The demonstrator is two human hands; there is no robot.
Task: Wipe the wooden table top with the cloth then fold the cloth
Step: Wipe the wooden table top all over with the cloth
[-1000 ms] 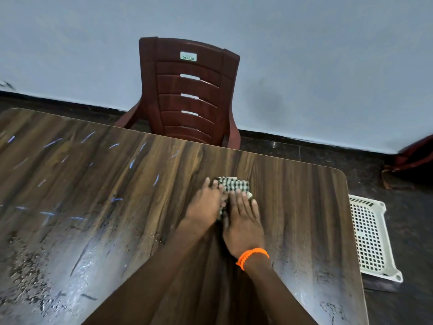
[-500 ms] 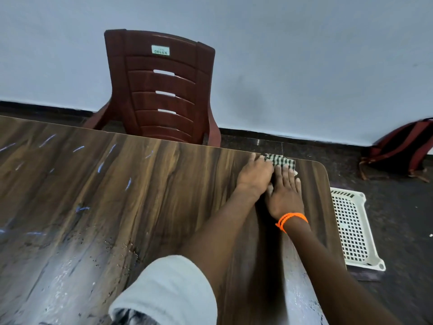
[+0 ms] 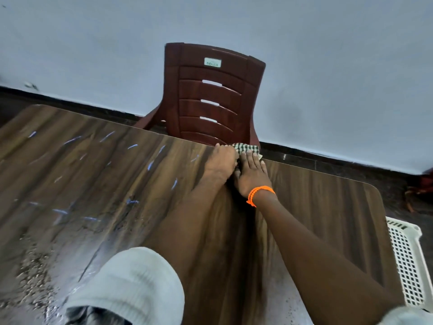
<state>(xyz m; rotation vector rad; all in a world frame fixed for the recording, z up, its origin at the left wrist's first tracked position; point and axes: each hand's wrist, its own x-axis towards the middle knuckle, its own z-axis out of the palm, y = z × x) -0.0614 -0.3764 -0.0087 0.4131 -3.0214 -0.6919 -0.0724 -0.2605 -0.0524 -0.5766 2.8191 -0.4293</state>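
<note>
— Where are the hands?
— Both arms stretch across the wooden worktop [image 3: 93, 184]. The left hand [image 3: 221, 161] and right hand [image 3: 251, 173] lie side by side, fingers flat, pressing one checked cloth [image 3: 246, 148] at the worktop's far edge.
— Anything beyond?
— One maroon plastic chair [image 3: 210, 95]; one white basket [image 3: 406, 261] beside the worktop.

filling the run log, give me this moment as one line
step: wiping | hands: left and right flat on cloth | cloth: far edge of table, by chair | fold: not started
</note>
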